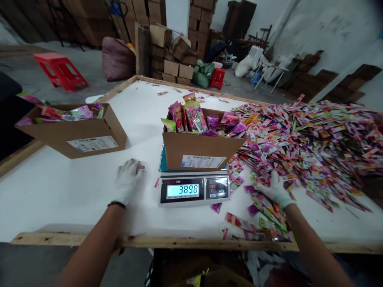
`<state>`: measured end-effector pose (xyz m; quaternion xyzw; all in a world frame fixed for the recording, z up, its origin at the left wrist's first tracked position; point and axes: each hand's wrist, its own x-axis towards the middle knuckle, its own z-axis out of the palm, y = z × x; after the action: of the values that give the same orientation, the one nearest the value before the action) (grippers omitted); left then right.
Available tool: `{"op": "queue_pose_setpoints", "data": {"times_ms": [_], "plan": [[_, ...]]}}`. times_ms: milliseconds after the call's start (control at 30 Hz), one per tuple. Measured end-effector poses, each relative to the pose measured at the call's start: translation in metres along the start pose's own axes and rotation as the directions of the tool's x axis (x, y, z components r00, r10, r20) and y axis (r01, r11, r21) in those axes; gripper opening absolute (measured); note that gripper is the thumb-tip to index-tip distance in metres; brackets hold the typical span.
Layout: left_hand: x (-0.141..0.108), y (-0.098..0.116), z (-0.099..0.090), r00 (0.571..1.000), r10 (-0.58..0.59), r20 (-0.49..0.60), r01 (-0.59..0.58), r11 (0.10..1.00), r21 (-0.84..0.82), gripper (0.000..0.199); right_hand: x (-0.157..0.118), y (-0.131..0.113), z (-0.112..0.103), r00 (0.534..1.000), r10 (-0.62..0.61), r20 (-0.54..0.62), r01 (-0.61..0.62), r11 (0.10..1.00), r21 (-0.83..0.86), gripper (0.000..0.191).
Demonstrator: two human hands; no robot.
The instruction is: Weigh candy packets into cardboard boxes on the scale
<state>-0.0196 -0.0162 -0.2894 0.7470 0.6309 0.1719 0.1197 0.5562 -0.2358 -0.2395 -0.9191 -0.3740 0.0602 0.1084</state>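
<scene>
Two gloved hands, right hand on sachets

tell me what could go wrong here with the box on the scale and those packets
1. The box on the scale is heaped; upright packets poke above its rim and could tip out, shifting the 3898 reading.
2. The right hand lies on the loose packet pile beside the scale; swept packets might slide against the box and skew the weight.
3. Packets by the table edge may fall off.
</scene>
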Motion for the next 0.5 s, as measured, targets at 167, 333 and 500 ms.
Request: {"op": "queue_pose_setpoints", "data": {"times_ms": [167, 333, 500], "plan": [[0.000, 0.003, -0.001, 1.000, -0.009, 0.004, 0.009, 0.999, 0.032, 0.038, -0.017, 0.021, 0.048, 0.995, -0.095, 0.031, 0.095, 0.995, 0.004, 0.062], [-0.002, 0.003, -0.002, 1.000, 0.004, 0.007, -0.005, 0.999, 0.052, 0.046, 0.011, 0.015, 0.017, 0.967, -0.238, 0.092, 0.231, 0.970, 0.083, 0.036], [-0.002, 0.000, -0.003, 0.999, 0.033, 0.005, -0.033, 0.999, 0.038, 0.051, 0.041, 0.003, -0.032, 0.946, -0.299, 0.122, 0.291, 0.954, 0.074, 0.033]]}}
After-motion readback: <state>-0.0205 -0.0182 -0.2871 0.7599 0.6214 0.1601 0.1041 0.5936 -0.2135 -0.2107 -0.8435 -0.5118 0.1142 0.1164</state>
